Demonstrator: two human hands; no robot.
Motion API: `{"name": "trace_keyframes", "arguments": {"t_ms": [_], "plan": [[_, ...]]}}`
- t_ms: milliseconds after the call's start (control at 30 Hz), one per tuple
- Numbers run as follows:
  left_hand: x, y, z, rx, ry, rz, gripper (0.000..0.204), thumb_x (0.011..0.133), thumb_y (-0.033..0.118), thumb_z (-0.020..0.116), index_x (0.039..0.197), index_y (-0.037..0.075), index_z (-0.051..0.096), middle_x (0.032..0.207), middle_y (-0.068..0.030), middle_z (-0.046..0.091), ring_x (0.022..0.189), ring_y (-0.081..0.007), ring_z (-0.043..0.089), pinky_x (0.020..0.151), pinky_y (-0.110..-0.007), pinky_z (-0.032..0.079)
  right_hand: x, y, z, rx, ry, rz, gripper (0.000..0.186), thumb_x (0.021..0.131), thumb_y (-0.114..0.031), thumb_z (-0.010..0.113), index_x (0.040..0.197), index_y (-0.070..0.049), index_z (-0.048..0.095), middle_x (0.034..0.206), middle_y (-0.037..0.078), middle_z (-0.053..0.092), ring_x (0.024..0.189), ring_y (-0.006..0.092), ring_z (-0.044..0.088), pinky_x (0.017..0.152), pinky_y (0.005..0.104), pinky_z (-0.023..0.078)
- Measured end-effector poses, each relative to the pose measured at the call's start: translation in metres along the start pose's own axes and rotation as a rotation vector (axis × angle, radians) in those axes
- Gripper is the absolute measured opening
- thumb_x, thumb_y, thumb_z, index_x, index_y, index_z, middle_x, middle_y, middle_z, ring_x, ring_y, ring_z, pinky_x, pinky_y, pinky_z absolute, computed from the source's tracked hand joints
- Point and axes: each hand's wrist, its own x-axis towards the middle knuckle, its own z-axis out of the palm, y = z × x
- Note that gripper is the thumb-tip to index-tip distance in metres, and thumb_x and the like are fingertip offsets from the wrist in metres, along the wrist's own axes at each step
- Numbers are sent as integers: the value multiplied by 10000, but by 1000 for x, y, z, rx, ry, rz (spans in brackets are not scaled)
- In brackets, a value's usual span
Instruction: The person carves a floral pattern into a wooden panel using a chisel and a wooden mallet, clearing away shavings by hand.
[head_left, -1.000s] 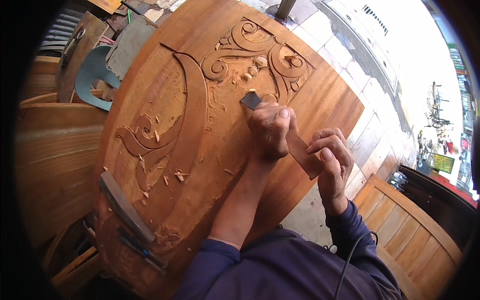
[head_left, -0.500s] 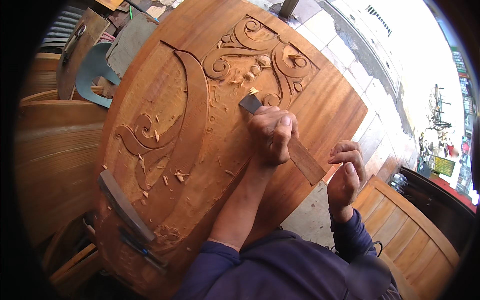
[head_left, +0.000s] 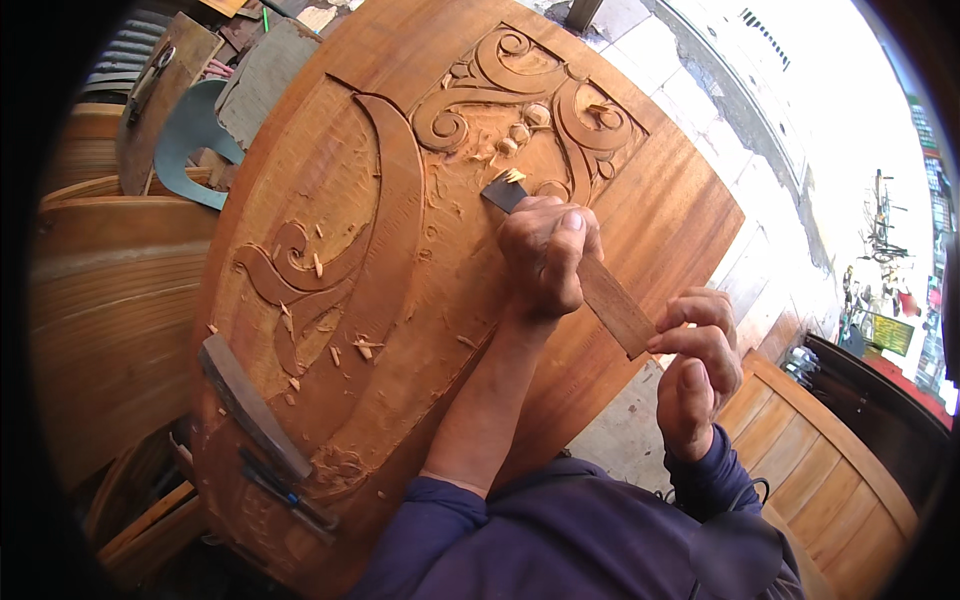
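My left hand (head_left: 545, 250) is wrapped around a wood chisel (head_left: 618, 308) with a flat brown wooden handle. The chisel's dark, broad blade (head_left: 502, 194) lies low against a carved wooden panel (head_left: 400, 400), and a pale shaving (head_left: 513, 175) curls at its cutting edge. Half-curled and empty, my right hand (head_left: 700, 365) is beside the butt end of the handle, its fingertips at or very near the wood. Raised scrolls (head_left: 395, 170) and a row of small round knobs (head_left: 520, 133) stand out from the panel around the blade.
A curved dark wooden bar (head_left: 255, 405) and slim dark tools (head_left: 285, 495) lie on the panel's left side. Loose chips (head_left: 365, 347) are scattered over it. More wooden panels (head_left: 120, 300) stand at the left, another panel (head_left: 800, 440) at the right.
The blade has pushed slightly forward over the panel, and the shaving at its edge has grown. My right hand has come closer to the handle's butt end.
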Motion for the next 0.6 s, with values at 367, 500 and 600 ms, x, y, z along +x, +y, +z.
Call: {"name": "trace_keyframes", "arguments": {"t_ms": [367,500,600], "plan": [[2,-4,-6,31,21,-11,541,1050,267,324,592,79,541,549,-75,586,519,-272,509,670,-404,445,2,9,9,58,10,5,273,893,-258,601,875,-42,766,914,133,707,914,282,626,850,423,495],[17,-17,-7,84,54,-6,478,1019,252,364,602,86,528,547,-84,556,550,-322,557,694,-445,465,43,35,49,60,-123,55,286,931,-286,621,884,-39,758,914,143,713,867,296,620,847,401,489],[7,-12,-10,-1,24,-48,469,1022,239,375,621,79,558,570,-100,563,585,-334,574,719,-456,471,29,26,45,109,-69,44,260,965,-273,648,920,-40,753,996,131,719,910,282,635,863,394,496]]}}
